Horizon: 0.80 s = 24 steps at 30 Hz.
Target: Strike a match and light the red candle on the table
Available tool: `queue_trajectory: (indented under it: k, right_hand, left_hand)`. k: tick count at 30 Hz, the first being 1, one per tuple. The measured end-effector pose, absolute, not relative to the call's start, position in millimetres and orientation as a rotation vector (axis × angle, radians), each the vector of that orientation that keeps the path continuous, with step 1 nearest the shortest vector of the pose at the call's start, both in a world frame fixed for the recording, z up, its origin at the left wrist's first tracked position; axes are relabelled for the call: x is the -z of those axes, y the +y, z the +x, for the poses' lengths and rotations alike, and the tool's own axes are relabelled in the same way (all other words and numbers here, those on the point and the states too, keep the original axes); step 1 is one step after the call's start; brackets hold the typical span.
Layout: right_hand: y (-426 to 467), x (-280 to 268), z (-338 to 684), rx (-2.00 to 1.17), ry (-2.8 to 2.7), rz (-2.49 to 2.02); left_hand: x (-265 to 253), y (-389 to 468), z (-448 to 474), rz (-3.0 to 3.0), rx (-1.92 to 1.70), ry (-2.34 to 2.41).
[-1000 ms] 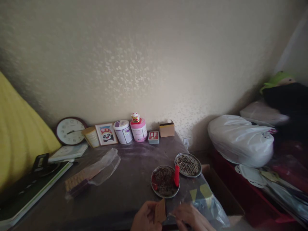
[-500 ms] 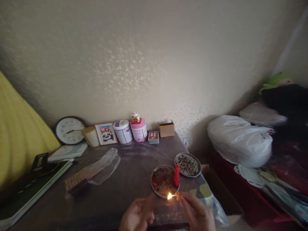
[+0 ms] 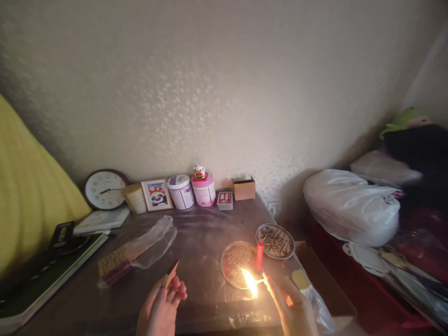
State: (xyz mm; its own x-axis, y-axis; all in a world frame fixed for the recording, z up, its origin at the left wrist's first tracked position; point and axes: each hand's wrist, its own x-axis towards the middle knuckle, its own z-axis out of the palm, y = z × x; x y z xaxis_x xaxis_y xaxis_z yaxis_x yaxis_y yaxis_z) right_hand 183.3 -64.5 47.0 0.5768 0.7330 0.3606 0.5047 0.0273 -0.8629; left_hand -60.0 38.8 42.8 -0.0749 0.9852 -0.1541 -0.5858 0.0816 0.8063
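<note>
My right hand (image 3: 292, 308) pinches a burning match (image 3: 257, 282) at the table's near right; its flame flares just in front of a short red candle (image 3: 259, 256). The candle stands upright at the right edge of a round metal plate (image 3: 234, 270). A second round metal plate (image 3: 275, 241) lies just behind it to the right. My left hand (image 3: 161, 308) is near the front edge, left of the plates, holding a small matchbox (image 3: 170, 273) raised at its fingertips.
Along the wall stand a clock (image 3: 104, 189), a small panda picture (image 3: 157, 194), two tubs (image 3: 192, 190) and a small open cardboard box (image 3: 244, 188). A clear bag with a wrapped bundle (image 3: 135, 250) lies left of centre. White plastic bags (image 3: 352, 204) pile up beyond the table's right edge.
The match went from unlit against the matchbox to burning. My left hand drew away to the left with the matchbox, and the flame grew larger beside the candle.
</note>
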Motion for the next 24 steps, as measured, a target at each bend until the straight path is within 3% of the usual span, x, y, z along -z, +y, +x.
queue_trajectory:
  k: [24]
  right_hand:
    - [-61.8,-57.3,176.5,-0.411,-0.904,-1.533]
  left_hand:
    - [-45.6,40.1,-59.6,0.502,-1.421,0.902]
